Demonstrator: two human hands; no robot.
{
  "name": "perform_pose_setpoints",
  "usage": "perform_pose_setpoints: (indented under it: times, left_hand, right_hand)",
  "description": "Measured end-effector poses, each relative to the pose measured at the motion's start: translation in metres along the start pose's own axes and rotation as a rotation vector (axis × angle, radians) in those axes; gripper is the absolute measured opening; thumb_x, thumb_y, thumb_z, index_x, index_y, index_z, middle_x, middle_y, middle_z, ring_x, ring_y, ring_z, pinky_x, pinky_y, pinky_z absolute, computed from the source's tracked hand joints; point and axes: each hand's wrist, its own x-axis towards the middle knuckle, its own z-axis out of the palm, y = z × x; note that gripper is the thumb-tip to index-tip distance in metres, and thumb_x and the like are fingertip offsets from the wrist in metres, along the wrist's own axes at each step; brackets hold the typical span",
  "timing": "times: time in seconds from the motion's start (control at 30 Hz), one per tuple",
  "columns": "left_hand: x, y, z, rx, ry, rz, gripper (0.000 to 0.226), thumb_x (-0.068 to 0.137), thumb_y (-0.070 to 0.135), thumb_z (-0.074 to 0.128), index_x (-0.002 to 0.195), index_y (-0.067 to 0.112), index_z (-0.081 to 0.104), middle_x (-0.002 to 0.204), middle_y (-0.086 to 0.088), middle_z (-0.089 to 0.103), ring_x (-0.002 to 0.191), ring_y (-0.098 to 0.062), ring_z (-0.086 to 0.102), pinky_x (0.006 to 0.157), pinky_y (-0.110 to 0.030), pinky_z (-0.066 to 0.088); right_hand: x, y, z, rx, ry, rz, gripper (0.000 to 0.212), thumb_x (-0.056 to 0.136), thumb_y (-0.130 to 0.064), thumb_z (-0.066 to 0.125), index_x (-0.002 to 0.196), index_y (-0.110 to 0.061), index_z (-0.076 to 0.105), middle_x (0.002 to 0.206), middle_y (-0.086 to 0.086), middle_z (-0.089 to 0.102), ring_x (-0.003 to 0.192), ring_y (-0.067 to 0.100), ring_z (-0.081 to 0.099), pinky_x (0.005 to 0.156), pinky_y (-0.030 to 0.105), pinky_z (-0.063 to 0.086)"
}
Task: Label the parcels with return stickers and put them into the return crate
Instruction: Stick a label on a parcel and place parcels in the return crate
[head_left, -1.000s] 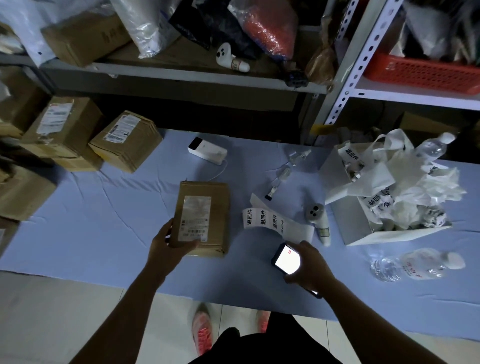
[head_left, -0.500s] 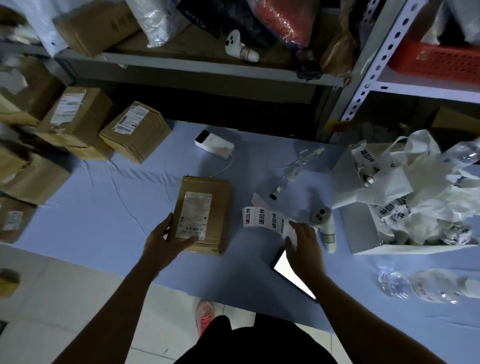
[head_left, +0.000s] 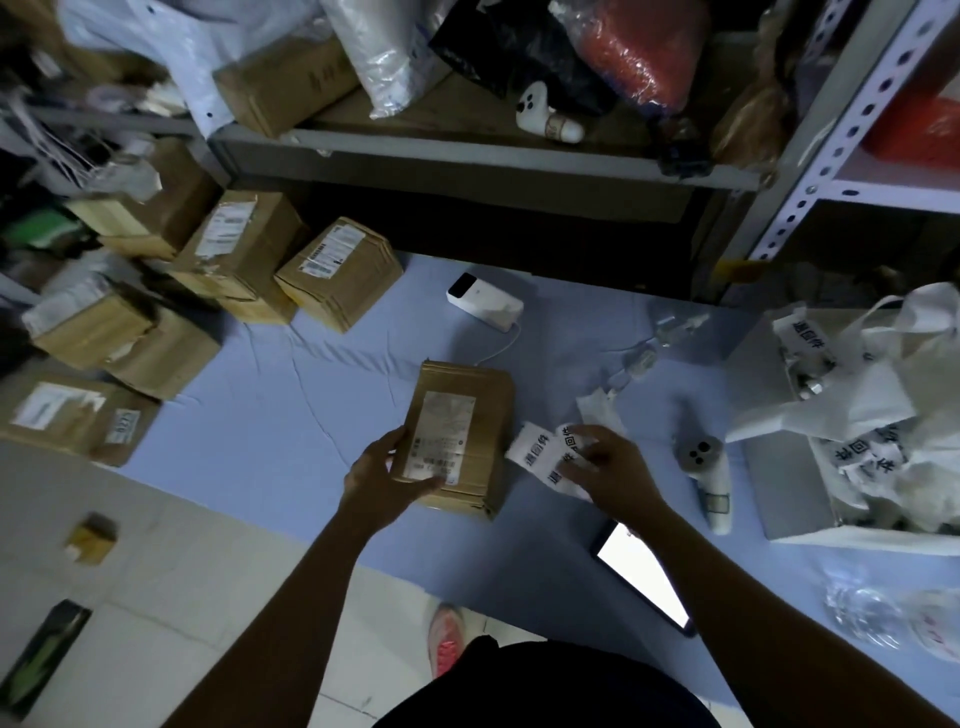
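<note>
A brown cardboard parcel (head_left: 470, 410) with a white shipping label lies on the blue cloth (head_left: 270, 415) in the middle. My left hand (head_left: 387, 475) grips its near left corner, thumb on top. Right beside the parcel, my right hand (head_left: 605, 467) pinches a white strip of return stickers (head_left: 540, 452) printed with black characters and holds it just off the cloth. Several more brown parcels (head_left: 337, 270) are stacked at the left.
A lit phone (head_left: 641, 577) lies on the cloth under my right forearm. A white handheld scanner (head_left: 709, 473), a white power bank (head_left: 483, 306), a box of crumpled sticker backing (head_left: 857, 410) and a plastic bottle (head_left: 883, 618) sit to the right. Shelving (head_left: 493, 150) rises behind.
My right hand put the phone down on the cloth, then took hold of the sticker strip and lifted it toward the parcel. My left hand stayed on the parcel.
</note>
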Motion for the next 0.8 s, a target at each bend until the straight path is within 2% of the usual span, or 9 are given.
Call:
perform_pose_setpoints:
  times: [0.1, 0.2, 0.27, 0.37, 0.47, 0.57, 0.63, 0.7, 0.8]
  left_hand:
    - [-0.003, 0.012, -0.001, 0.063, 0.144, 0.082, 0.076, 0.070, 0.041, 0.090, 0.136, 0.022, 0.057, 0.133, -0.002, 0.060, 0.124, -0.025, 0.056, 0.103, -0.046, 0.049]
    - [-0.014, 0.049, 0.001, -0.034, 0.278, 0.362, 0.043, 0.075, 0.024, 0.086, 0.115, 0.016, 0.070, 0.116, -0.002, 0.067, 0.105, -0.021, 0.063, 0.088, -0.035, 0.054]
    - [-0.023, 0.072, 0.006, -0.065, 0.227, 0.560, 0.034, 0.077, 0.030, 0.081, 0.108, 0.016, 0.074, 0.112, 0.000, 0.070, 0.100, -0.018, 0.066, 0.087, -0.032, 0.055]
    - [-0.029, 0.087, 0.020, -0.046, 0.137, 0.733, 0.032, 0.083, 0.039, 0.069, 0.102, 0.014, 0.076, 0.105, -0.002, 0.074, 0.095, -0.018, 0.069, 0.086, -0.037, 0.058]
    - [-0.025, 0.080, 0.027, -0.102, 0.117, 0.677, 0.036, 0.087, 0.044, 0.063, 0.098, 0.014, 0.079, 0.101, 0.001, 0.076, 0.092, -0.009, 0.068, 0.082, -0.042, 0.058]
    - [-0.025, 0.067, 0.032, -0.108, 0.116, 0.743, 0.030, 0.091, 0.035, 0.064, 0.099, 0.010, 0.078, 0.097, -0.004, 0.077, 0.087, -0.020, 0.072, 0.075, -0.049, 0.059]
    - [-0.027, 0.062, 0.032, -0.150, 0.084, 0.744, 0.026, 0.092, 0.030, 0.067, 0.101, 0.008, 0.078, 0.096, -0.007, 0.077, 0.085, -0.022, 0.073, 0.075, -0.049, 0.059]
    - [-0.029, 0.060, 0.031, -0.213, 0.069, 0.680, 0.018, 0.091, 0.023, 0.072, 0.101, 0.009, 0.078, 0.094, -0.003, 0.077, 0.084, -0.015, 0.071, 0.077, -0.039, 0.060]
    - [-0.029, 0.057, 0.030, -0.310, 0.036, 0.534, 0.010, 0.089, 0.016, 0.077, 0.098, 0.020, 0.079, 0.087, 0.020, 0.072, 0.083, 0.002, 0.066, 0.074, -0.015, 0.051]
  right_hand:
    - [-0.012, -0.042, 0.005, 0.338, 0.012, 0.051, 0.043, 0.082, -0.015, 0.085, 0.119, -0.027, 0.067, 0.094, 0.002, 0.078, 0.084, 0.013, 0.076, 0.067, 0.022, 0.059]
    - [-0.026, -0.069, 0.018, 0.447, -0.003, 0.046, 0.037, 0.087, -0.018, 0.080, 0.120, -0.029, 0.065, 0.092, 0.003, 0.079, 0.083, 0.013, 0.076, 0.062, 0.023, 0.057]
    - [-0.034, -0.077, 0.028, 0.495, 0.004, 0.040, 0.034, 0.089, -0.019, 0.078, 0.119, -0.030, 0.067, 0.096, 0.003, 0.079, 0.086, 0.015, 0.076, 0.064, 0.025, 0.058]
    - [-0.045, -0.079, 0.036, 0.539, 0.002, -0.002, 0.034, 0.089, -0.016, 0.078, 0.119, -0.031, 0.070, 0.105, 0.004, 0.078, 0.096, 0.021, 0.075, 0.079, 0.035, 0.062]
    - [-0.058, -0.077, 0.038, 0.518, 0.007, -0.014, 0.034, 0.088, -0.020, 0.079, 0.119, -0.033, 0.070, 0.107, 0.004, 0.077, 0.099, 0.018, 0.074, 0.082, 0.030, 0.060]
    - [-0.066, -0.073, 0.041, 0.480, 0.034, -0.012, 0.035, 0.087, -0.022, 0.081, 0.119, -0.031, 0.070, 0.104, 0.006, 0.078, 0.098, 0.020, 0.075, 0.082, 0.032, 0.060]
    - [-0.070, -0.073, 0.044, 0.451, 0.040, -0.019, 0.035, 0.088, -0.020, 0.080, 0.120, -0.029, 0.069, 0.099, 0.005, 0.079, 0.095, 0.020, 0.076, 0.081, 0.032, 0.060]
    - [-0.072, -0.074, 0.047, 0.416, 0.043, -0.026, 0.036, 0.089, -0.019, 0.078, 0.123, -0.027, 0.068, 0.097, 0.004, 0.079, 0.094, 0.019, 0.075, 0.084, 0.032, 0.060]
    - [-0.075, -0.075, 0.052, 0.357, 0.049, -0.063, 0.035, 0.090, -0.014, 0.076, 0.124, -0.022, 0.068, 0.093, 0.002, 0.079, 0.092, 0.015, 0.075, 0.084, 0.026, 0.059]
